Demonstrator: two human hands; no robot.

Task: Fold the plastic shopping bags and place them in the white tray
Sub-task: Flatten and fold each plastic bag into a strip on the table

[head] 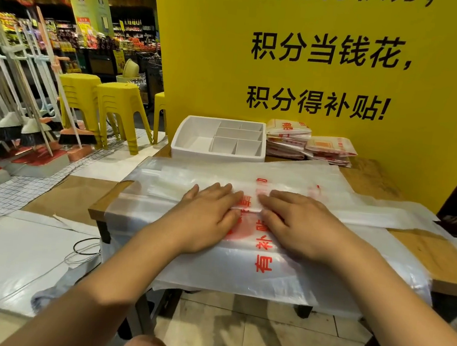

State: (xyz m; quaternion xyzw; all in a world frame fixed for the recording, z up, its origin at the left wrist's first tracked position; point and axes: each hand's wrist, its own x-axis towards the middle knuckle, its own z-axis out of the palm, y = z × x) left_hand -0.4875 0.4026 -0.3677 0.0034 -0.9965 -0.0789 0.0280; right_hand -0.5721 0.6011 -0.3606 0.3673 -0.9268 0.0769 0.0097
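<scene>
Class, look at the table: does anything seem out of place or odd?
Yes. The folded bags sit stacked on the table beside the white tray, whose compartments look empty. The unfolded bags overhang the table's front edge.

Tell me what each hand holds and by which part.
Nothing is held. The left hand and right hand lie flat, pressing the middle of the plastic bag at its folded edge.

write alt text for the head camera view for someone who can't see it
A person's left hand and right hand press flat on a clear plastic shopping bag with red print, spread over a wooden table. Behind it sit an empty white tray and a stack of folded bags, against a yellow sign.
</scene>
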